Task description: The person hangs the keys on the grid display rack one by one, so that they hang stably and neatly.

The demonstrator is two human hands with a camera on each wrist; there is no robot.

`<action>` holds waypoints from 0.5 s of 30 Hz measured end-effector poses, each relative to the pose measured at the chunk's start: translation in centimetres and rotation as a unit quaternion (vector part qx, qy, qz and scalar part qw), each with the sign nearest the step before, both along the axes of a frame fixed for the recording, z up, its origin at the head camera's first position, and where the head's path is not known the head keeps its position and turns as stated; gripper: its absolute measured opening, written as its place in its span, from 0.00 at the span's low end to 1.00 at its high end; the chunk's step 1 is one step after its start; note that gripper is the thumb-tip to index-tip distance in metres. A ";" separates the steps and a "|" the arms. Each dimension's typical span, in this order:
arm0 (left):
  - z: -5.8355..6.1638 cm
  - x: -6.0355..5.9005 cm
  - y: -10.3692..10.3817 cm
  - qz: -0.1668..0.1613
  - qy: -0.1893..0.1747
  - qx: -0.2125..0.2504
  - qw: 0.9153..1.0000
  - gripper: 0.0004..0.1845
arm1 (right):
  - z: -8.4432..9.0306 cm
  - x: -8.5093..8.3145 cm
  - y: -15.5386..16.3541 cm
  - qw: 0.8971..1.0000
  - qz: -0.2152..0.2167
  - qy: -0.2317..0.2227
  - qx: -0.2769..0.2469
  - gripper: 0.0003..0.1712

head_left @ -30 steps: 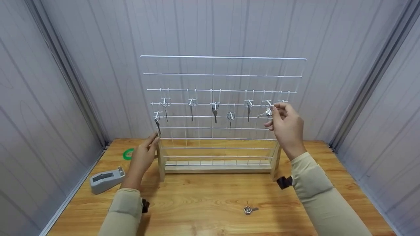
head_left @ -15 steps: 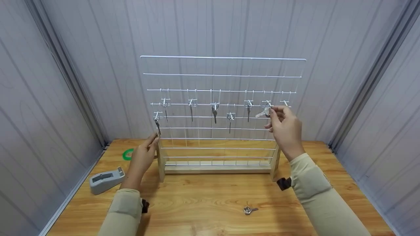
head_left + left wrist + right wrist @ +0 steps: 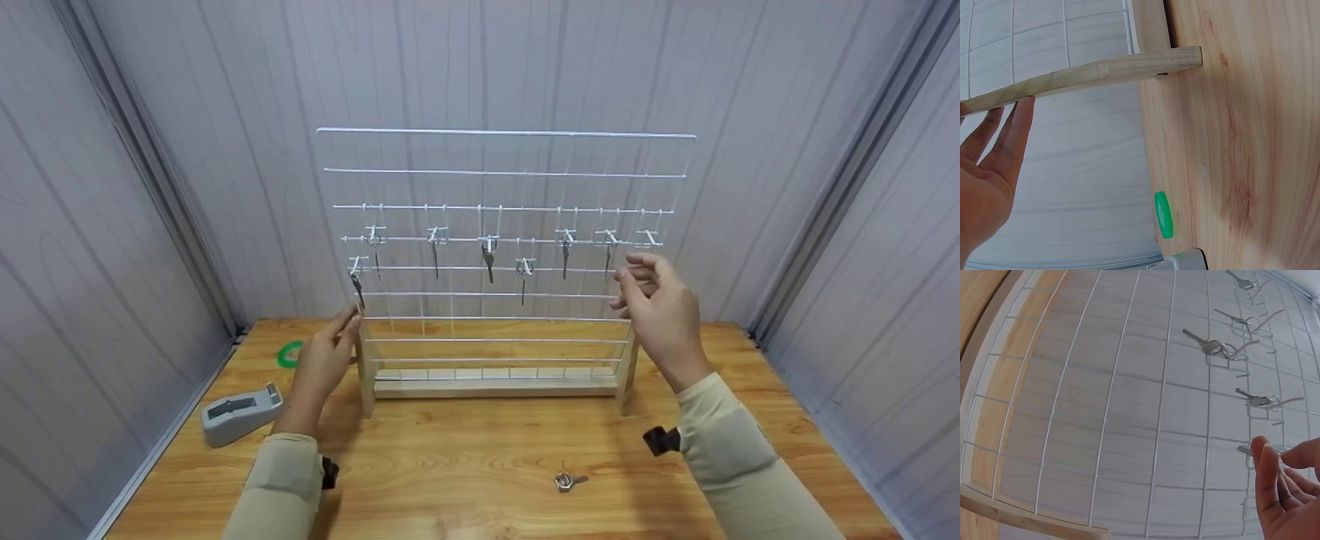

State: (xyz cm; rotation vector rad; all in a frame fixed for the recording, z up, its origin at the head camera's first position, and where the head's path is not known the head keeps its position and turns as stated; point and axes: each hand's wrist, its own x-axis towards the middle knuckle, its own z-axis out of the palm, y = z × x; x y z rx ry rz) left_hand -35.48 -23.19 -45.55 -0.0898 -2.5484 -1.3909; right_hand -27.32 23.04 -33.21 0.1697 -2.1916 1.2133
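A white wire grid rack (image 3: 510,172) stands on a wooden stand (image 3: 495,388). Keys on rings hang from several of its hooks, among them the thin key (image 3: 607,262) nearest my right hand (image 3: 661,319). That hand holds nothing; its fingers are loosely bent just below the rightmost hook (image 3: 649,238), which bears no key. In the right wrist view, the fingers partly cover the nearest key (image 3: 1243,450). My left hand (image 3: 322,361) holds the stand's left wooden post (image 3: 1089,71) near its top, fingertips against its outer side.
One more key with a ring (image 3: 565,481) lies on the wooden table (image 3: 450,465) in front of the rack. At the left are a grey tape dispenser (image 3: 241,414) and a green tape roll (image 3: 289,355). Panel walls (image 3: 150,225) enclose the table at back and sides.
My right hand has let go of the key, which now hangs straight down from its hook. The hand has moved slightly down and right. My left hand stays on the post.
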 end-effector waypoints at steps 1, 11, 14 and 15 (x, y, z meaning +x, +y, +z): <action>0.0 0.0 0.0 -0.001 -0.002 0.000 1.000 0.30 | 0.0 0.4 0.0 1.000 0.003 -0.003 0.004 0.17; -0.1 0.1 -0.1 -0.002 -0.002 0.002 1.000 0.30 | -1.9 2.8 -0.8 0.989 0.083 -0.038 0.119 0.14; 0.0 0.1 -0.1 0.001 -0.001 -0.008 1.000 0.31 | -3.1 3.0 -1.2 0.974 0.121 -0.059 0.180 0.12; 0.0 0.1 -0.1 0.002 0.001 -0.012 1.000 0.31 | -3.5 2.9 -1.3 0.969 0.132 -0.066 0.197 0.11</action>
